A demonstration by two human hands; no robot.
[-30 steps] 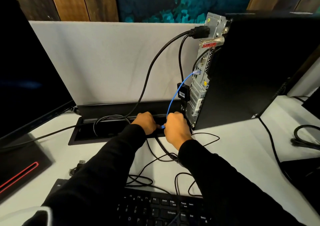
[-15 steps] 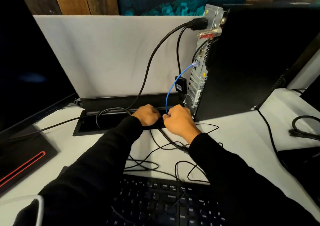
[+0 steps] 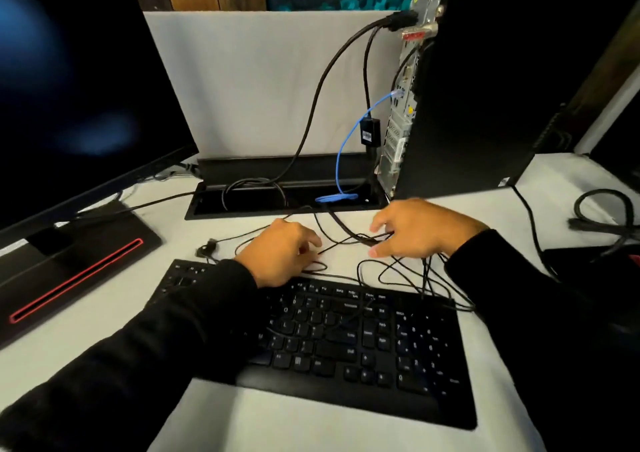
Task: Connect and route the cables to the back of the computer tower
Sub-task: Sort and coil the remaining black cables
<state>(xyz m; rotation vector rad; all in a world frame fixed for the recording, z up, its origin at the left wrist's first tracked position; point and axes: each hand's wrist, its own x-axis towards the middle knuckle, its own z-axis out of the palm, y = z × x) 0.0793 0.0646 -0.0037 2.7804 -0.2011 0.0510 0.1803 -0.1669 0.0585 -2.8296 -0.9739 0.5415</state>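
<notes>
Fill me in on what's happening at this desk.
A person is cabling the computer tower. A blue cable runs from its back panel down into the desk's cable tray. Both hands, left hand and right hand, are among thin black cables lying loose behind the keyboard.

Left hand and right hand both low over the tangle of thin black cables just ahead of the black keyboard; left fingers curled down on a cable, right fingers spread with cables running under them, actual grip unclear. Beyond the hands the open desk cable tray takes the blue ethernet cable, which loops up to the rear panel of the computer tower past the right hand, alongside a thick black power cable. Monitor stands far left of the left hand.
</notes>
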